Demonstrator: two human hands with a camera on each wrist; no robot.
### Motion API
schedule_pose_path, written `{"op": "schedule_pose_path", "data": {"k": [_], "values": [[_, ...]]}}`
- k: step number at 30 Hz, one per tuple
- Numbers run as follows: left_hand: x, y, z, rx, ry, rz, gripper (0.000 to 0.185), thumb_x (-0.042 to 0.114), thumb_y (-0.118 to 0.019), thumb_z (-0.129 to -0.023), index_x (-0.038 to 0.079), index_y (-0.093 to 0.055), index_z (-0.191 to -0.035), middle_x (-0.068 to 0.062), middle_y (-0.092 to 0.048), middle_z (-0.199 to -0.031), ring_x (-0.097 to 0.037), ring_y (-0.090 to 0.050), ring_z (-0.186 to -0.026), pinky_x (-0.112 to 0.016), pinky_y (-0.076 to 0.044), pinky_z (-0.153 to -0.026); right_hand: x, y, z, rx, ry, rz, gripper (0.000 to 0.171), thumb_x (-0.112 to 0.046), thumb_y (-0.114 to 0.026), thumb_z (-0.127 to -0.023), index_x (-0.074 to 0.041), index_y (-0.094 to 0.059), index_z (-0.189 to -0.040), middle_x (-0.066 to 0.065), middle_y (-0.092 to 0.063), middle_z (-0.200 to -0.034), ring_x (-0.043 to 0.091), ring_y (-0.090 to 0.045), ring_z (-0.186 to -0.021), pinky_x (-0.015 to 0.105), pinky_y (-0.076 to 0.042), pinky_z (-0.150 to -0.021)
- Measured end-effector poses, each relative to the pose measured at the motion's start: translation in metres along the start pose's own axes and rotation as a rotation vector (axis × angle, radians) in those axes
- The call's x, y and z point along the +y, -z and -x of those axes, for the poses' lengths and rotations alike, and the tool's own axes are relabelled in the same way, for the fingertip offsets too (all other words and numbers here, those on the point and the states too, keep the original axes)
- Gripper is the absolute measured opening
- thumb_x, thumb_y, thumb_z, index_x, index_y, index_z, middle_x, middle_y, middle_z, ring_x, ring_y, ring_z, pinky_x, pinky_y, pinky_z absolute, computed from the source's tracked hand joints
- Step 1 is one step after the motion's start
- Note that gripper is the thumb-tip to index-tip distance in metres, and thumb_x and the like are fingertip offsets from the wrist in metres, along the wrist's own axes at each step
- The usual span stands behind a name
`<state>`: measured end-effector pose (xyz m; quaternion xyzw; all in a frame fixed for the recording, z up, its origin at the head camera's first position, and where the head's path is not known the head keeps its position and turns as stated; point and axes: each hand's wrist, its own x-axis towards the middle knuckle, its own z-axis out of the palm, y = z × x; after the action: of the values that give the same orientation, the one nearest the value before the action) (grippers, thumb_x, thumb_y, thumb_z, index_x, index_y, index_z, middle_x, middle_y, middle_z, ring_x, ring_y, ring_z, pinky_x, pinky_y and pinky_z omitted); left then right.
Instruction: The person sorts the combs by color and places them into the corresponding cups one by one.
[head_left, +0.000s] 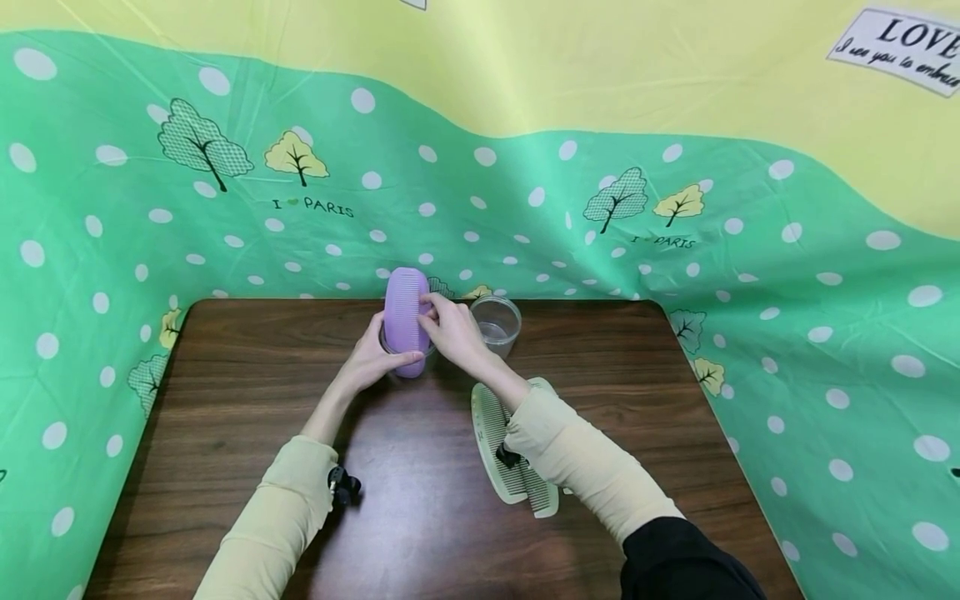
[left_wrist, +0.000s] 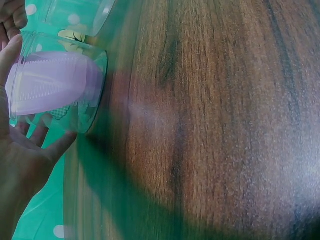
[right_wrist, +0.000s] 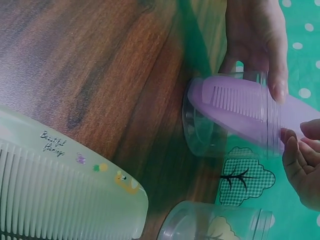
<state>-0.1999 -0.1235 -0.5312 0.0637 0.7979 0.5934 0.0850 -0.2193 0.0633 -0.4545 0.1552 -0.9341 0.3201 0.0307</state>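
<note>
Big cloth [head_left: 480, 208] behind and at the sides, thin and a bit wrinkly, green below and yellow above, with white dots and printed trees [head_left: 202, 146]. Says "I", a heart, "PARIS" in two spots. "LOVE" on a white patch [head_left: 900, 50] high on the right, with curly words under it. Next, a brown table [head_left: 405, 533], wood lines all over, round back corners. Cream sleeves [head_left: 273, 500], soft and puckered. By the right one, two flat green combs [head_left: 489, 446], overlapping, partly under the sleeve. Says "Beautiful" on one, then a word like "flamingo", near tiny colored pictures [right_wrist: 125, 182]. Purple comb [head_left: 405, 312], smooth, with a round end and thin teeth, leaning inside a clear cup [right_wrist: 202, 127], top poking out. Left hand [head_left: 372, 357] curled around that cup, thumb at the rim. Right hand [head_left: 459, 335] pinching the purple comb's edge, fingers nearly closed. Just to the right, a second clear cup [head_left: 501, 329], round, with a ridged rim. Smallest, black clips [head_left: 345, 486] by the wrists.
</note>
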Motion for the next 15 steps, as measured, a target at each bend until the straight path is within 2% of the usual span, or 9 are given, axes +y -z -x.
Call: {"op": "schedule_pose_path", "data": {"k": [5, 15], "values": [[-0.001, -0.001, 0.0, 0.001, 0.005, 0.012, 0.104, 0.032, -0.09, -0.08, 0.021, -0.025, -0.16, -0.014, -0.046, -0.154, -0.034, -0.051, -0.136, -0.052, -0.041, -0.114, 0.002, 0.002, 0.005, 0.006, 0.011, -0.033, 0.033, -0.016, -0.064, -0.1, -0.011, -0.066, -0.132, 0.004, -0.078, -0.099, 0.016, -0.073, -0.086, 0.031, -0.059, -0.076], [0.0, -0.001, 0.0, -0.004, 0.015, 0.002, 0.107, 0.037, -0.09, -0.079, 0.023, -0.023, -0.162, -0.013, -0.045, -0.156, -0.034, -0.05, -0.138, -0.053, -0.041, -0.114, 0.007, 0.014, 0.017, 0.046, 0.029, -0.086, 0.034, -0.013, -0.064, -0.099, -0.01, -0.065, -0.133, 0.002, -0.076, -0.095, 0.013, -0.069, -0.079, 0.029, -0.055, -0.074]]}}
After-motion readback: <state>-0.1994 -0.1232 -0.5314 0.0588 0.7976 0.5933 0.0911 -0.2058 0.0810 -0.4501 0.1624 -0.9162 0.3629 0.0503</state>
